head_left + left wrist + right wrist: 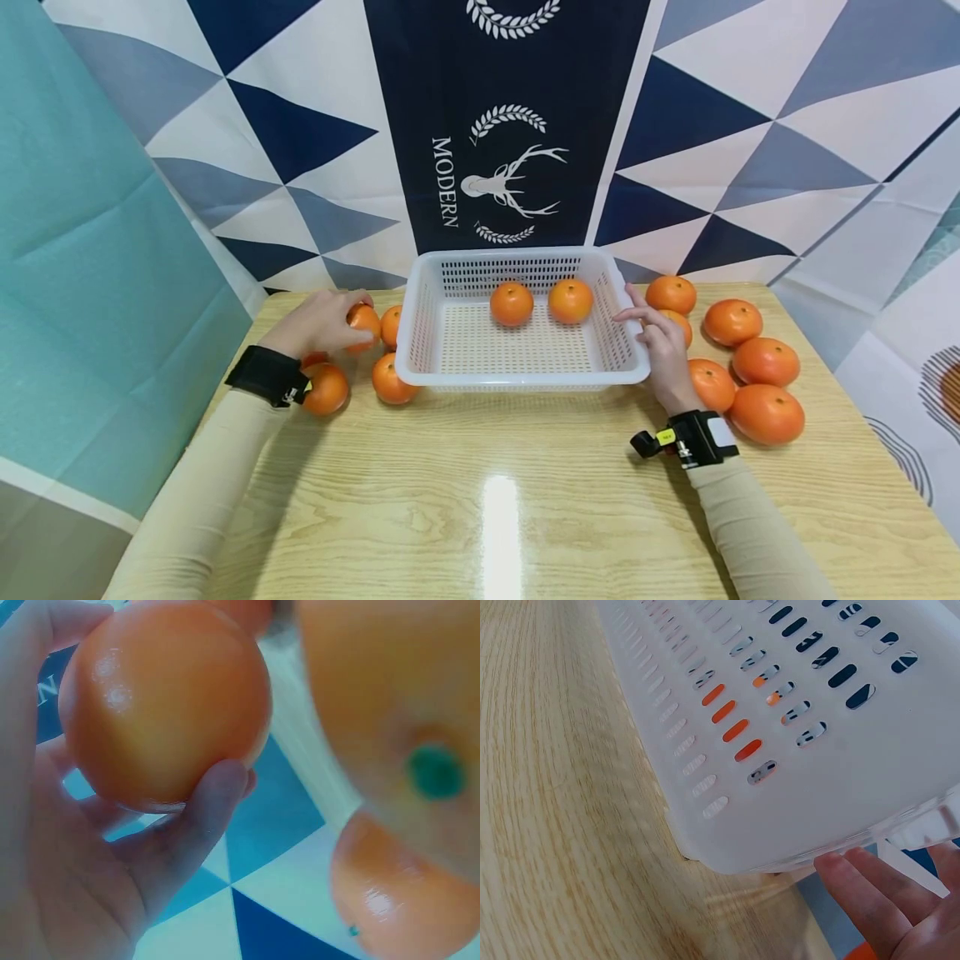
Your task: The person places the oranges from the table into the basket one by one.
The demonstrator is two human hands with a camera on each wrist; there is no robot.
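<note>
My left hand (326, 321) grips an orange (165, 705) at the left of the table, thumb and fingers bent round its sides. Close by stand more oranges, one (326, 389) under the wrist and another (393, 380) against the basket's left side. Two oranges, one left (512, 304) and one right (570, 301), sit near the back inside a white perforated plastic basket (517, 379). At the basket's right rim, my right hand (663, 354) rests with fairly straight fingers, fingertips (225, 784) of the left pressing fruit while the right hand's fingertips (832, 862) touch the rim edge.
Right of the right hand lie several orange-red fruits, the nearest (767, 414) beside the wrist strap. A patterned cloth (315, 125) hangs behind the wooden table (420, 492), and a teal cloth (97, 250) hangs at the left.
</note>
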